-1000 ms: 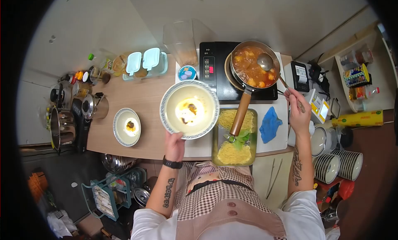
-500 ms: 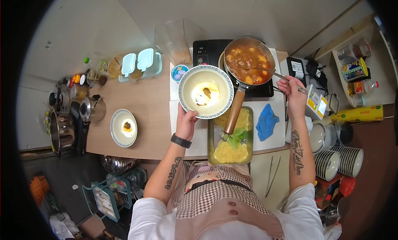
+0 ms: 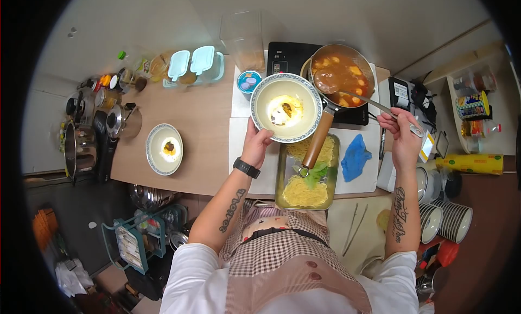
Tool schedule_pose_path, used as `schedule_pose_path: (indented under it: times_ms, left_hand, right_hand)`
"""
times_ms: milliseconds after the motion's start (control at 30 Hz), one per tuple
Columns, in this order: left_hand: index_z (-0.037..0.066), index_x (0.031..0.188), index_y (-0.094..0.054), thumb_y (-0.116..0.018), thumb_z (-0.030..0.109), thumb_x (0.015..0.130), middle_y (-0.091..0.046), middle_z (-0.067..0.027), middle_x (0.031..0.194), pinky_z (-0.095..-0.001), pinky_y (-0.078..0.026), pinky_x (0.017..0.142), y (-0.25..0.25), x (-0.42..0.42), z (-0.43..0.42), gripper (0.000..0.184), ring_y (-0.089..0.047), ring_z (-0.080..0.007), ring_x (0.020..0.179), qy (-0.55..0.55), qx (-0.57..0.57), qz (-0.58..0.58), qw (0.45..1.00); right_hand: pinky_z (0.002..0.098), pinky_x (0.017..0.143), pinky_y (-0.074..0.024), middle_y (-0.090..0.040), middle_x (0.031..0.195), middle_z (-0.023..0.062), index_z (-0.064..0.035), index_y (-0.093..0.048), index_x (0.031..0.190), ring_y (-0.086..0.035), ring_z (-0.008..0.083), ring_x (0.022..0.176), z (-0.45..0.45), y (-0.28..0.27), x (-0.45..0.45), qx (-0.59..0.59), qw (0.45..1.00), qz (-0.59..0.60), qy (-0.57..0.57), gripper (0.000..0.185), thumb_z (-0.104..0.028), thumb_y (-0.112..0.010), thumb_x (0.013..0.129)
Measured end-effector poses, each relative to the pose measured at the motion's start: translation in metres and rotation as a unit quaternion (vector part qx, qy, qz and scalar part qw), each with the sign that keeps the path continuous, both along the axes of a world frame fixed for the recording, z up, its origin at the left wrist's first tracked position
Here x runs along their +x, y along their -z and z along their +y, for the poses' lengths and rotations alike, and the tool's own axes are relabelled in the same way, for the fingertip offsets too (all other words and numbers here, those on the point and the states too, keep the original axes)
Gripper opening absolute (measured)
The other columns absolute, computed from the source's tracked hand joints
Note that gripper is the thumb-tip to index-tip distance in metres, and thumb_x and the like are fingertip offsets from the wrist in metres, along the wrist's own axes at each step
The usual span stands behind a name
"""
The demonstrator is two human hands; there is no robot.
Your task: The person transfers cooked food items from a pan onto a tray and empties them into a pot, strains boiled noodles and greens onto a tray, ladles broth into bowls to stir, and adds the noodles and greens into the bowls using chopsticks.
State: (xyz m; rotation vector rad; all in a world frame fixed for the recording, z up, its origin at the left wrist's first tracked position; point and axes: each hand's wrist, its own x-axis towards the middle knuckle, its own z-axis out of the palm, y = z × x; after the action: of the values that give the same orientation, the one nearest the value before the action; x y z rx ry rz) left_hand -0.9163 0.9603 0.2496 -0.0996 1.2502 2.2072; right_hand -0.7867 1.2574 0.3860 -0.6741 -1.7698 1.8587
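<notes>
My left hand [image 3: 256, 146] grips the lower rim of a patterned bowl [image 3: 309, 118], which holds a little dark paste and yellowish liquid. The bowl is held up beside the pot, over the front of the black cooktop [image 3: 286, 51]. My right hand [image 3: 402, 134] holds the handle of a metal ladle [image 3: 380, 106]. The ladle's head is in the pot [image 3: 372, 75] of reddish-brown soup with orange pieces. The pot's wooden handle [image 3: 318, 138] reaches over a metal tray [image 3: 280, 192] of yellow noodles [image 3: 305, 192] and green leaves [image 3: 317, 174].
A second bowl [image 3: 150, 151] with dark paste stands on the table at left. A blue cloth [image 3: 355, 157] lies right of the tray. Behind are light-blue lidded boxes [image 3: 202, 60] and a clear container [image 3: 242, 40]. Stacked bowls [image 3: 455, 221] are at lower right.
My left hand has carried the bowl right and up, close to the pot. The ladle's head has gone down into the soup, and its handle leans more to the right.
</notes>
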Motion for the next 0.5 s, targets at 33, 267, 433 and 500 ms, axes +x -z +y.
schedule_pose_path:
  times_ms: [33, 267, 433, 500]
  left_hand:
    - [0.013, 0.142, -0.030, -0.051, -0.001, 0.084, -0.050, -0.0075, 0.129, -0.0326, -0.052, 0.085, 0.001, 0.000, -0.001, 0.064, -0.057, -0.0177, 0.109, 0.002, 0.000, 0.004, 1.000]
    - [0.014, 0.145, -0.026, -0.050, 0.001, 0.084, -0.050, -0.0067, 0.130, -0.0341, -0.050, 0.088, -0.003, -0.002, -0.003, 0.067, -0.057, -0.0173, 0.110, 0.016, -0.008, 0.008, 1.000]
    - [0.015, 0.146, -0.025, -0.049, 0.002, 0.084, -0.050, -0.0062, 0.129, -0.0348, -0.050, 0.088, -0.008, -0.003, -0.004, 0.068, -0.057, -0.0169, 0.109, 0.017, -0.010, 0.008, 1.000]
    - [0.015, 0.146, -0.026, -0.049, 0.002, 0.084, -0.050, -0.0063, 0.129, -0.0351, -0.050, 0.088, -0.006, -0.003, -0.004, 0.067, -0.057, -0.0170, 0.108, 0.015, -0.006, 0.008, 1.000]
  right_hand:
    - [0.0309, 0.078, -0.0560, -0.067, 0.094, 0.0199, 0.0068, -0.057, 0.106, -0.069, 0.0248, 0.085, -0.003, -0.002, 0.001, 0.006, 1.000, -0.005, -0.009, 0.026, -0.014, -0.045, 0.100]
    - [0.0315, 0.081, -0.0556, -0.067, 0.097, 0.0200, 0.0083, -0.058, 0.109, -0.069, 0.0243, 0.088, -0.020, 0.000, 0.002, 0.016, 0.996, -0.022, -0.085, 0.025, -0.012, -0.047, 0.099]
    - [0.0328, 0.085, -0.0545, -0.068, 0.100, 0.0176, 0.0094, -0.058, 0.115, -0.067, 0.0240, 0.095, -0.032, 0.009, 0.003, 0.060, 0.985, -0.031, -0.157, 0.026, -0.008, -0.050, 0.097]
    - [0.0316, 0.085, -0.0528, -0.068, 0.102, 0.0161, 0.0080, -0.063, 0.110, -0.066, 0.0229, 0.096, -0.035, 0.008, 0.005, 0.109, 0.975, -0.030, -0.191, 0.022, -0.003, -0.054, 0.093]
